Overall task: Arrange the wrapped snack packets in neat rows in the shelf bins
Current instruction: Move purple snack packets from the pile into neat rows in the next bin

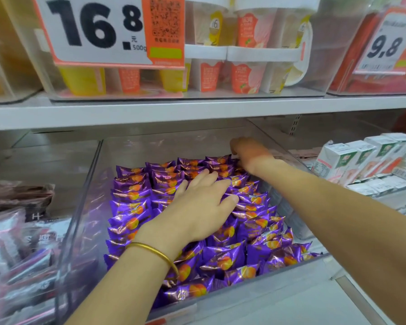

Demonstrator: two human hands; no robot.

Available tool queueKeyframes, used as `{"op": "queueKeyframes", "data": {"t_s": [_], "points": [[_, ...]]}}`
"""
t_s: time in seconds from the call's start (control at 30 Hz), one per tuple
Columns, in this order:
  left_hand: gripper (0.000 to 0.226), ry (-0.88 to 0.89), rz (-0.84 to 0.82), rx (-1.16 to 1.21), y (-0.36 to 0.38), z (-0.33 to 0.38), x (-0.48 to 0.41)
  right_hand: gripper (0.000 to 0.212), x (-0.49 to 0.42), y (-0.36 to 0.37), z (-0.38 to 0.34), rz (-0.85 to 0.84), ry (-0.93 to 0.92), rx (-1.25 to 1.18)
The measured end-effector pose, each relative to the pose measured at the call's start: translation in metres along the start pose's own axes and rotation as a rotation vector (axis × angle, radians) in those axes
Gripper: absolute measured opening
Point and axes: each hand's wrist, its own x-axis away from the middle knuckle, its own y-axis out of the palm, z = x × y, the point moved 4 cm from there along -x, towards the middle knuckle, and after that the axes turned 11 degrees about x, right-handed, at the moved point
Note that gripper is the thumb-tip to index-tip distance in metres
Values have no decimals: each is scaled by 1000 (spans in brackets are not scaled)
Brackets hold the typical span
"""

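Single head view, facing forward and down, close above clear bin [85, 195].

Carries a clear bin [87, 195] of purple packets [131, 195] under the grey shelf board [197, 111]. Left of that bin, dark packets [17, 254]; right of it, white cartons [361, 160]; above it, on the board, clear tubs [326, 55] of cups [244, 76].

Centre frame: bin [80, 207] holds snack packets [131, 207] in rows. Left hand [197, 207] lies on the middle rows; right hand [249, 153] is at the bin's back right corner. Bagged goods [17, 242] lie left of the bin, cartons [361, 160] right. Shelf [197, 111] above carries cups [244, 76]; price tag [92, 26] hangs before them, upper left.
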Motion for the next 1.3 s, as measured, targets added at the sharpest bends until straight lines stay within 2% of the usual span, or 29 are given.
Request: {"op": "queueKeyframes", "data": {"t_s": [0.13, 0.27, 0.37, 0.5, 0.6, 0.77, 0.9, 1.03, 1.1, 1.17, 1.23, 1.3], "points": [[51, 27, 121, 32, -15, -3, 13, 28, 12, -15, 11, 85, 39, -154], [49, 159, 301, 120, -38, 4, 44, 26, 47, -40, 4, 271, 47, -291], [43, 224, 451, 129, -59, 0, 77, 21, 86, -72, -36, 343, 14, -470], [38, 212, 640, 96, -89, -34, 126, 26, 129, -116, -112, 367, -150, -786], [37, 126, 755, 58, -107, -75, 167, 27, 144, -142, -170, 335, -301, -908], [29, -180, 958, 15, -136, -154, 234, 23, 132, -165, -271, 233, -516, -871], [35, -288, 1150, 31, -156, -185, 274, 33, 97, -158, -357, -61, -503, -938], [31, -265, 1318, -6, -171, -194, 300, 21, 70, -141, -410, -103, -440, -881], [33, -287, 1354, -3, -177, -200, 310, 27, 65, -131, -421, -108, -411, -855], [37, -317, 1342, -24, -182, -204, 318, 23, 67, -132, -420, -79, -394, -828], [38, -373, 1275, -9, -186, -212, 323, 20, 70, -141, -408, 2, -374, -841], [35, -517, 1143, 52, -189, -225, 329, 18, 77, -159, -397, 104, -370, -1005]]}}
